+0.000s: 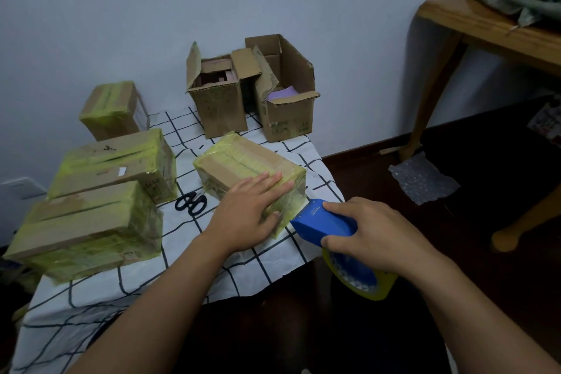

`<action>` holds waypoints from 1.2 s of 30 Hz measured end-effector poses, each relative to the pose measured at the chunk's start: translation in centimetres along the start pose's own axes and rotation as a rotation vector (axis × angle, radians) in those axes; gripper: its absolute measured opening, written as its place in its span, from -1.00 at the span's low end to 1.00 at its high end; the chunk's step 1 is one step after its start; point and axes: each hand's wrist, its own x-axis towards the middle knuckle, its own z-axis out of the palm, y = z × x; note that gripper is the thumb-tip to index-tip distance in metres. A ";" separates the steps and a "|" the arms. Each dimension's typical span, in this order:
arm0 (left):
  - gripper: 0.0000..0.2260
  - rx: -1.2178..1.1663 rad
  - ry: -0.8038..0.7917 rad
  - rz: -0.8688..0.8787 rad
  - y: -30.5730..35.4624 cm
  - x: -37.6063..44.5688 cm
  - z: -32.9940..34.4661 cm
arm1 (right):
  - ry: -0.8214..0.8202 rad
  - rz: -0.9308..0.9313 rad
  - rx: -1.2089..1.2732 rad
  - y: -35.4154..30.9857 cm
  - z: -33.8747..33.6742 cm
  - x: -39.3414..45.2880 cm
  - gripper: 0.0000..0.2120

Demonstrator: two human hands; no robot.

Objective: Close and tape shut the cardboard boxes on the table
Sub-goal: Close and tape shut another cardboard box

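Note:
A small closed cardboard box (243, 165) wrapped in yellowish tape lies in the middle of the table. My left hand (247, 206) presses flat on its near top corner, fingers straight, thumb against the near side. My right hand (368, 229) grips a blue tape dispenser (323, 222) with a yellow tape roll (368, 284); its toothed edge touches the box's near lower corner. Two open boxes (223, 102) (287, 109) stand at the back with flaps up. Three taped boxes (113, 109) (118, 162) (88, 228) lie on the left.
Black-handled scissors (191, 203) lie on the white grid-pattern tablecloth (170, 255) between the boxes. The table's right edge is just under the dispenser. A wooden table (485, 30) with green cloth stands to the right; bubble wrap (423, 181) lies on the dark floor.

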 end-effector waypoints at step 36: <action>-0.51 -0.082 0.071 -0.178 1.8 0.9 0.0 | -0.339 -0.062 -0.330 -5.8 -3.1 8.2 -0.61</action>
